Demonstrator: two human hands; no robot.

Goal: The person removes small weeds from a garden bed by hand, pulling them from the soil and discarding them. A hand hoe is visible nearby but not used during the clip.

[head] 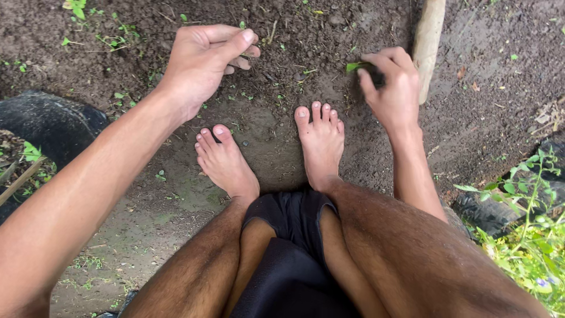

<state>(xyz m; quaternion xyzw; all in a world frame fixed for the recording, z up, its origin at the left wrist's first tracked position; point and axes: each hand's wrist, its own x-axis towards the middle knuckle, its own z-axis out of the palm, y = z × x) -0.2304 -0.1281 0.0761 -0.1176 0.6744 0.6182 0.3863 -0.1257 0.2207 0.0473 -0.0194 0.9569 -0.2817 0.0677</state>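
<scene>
The right hand (391, 88) pinches a small green weed (354, 66) just above the soil (282, 147) beside a wooden post (428, 41), while the left hand (203, 59) hovers loosely curled, empty, over sprouts (115, 41).

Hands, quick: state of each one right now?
Left hand: fingers curled over the soil, holding nothing visible.
Right hand: pinched shut on a small green weed.

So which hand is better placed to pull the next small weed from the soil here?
Probably the left hand: its fingers look free and hover over bare soil dotted with seedlings. The right hand is already pinching a green sprig beside the wooden post.
</scene>
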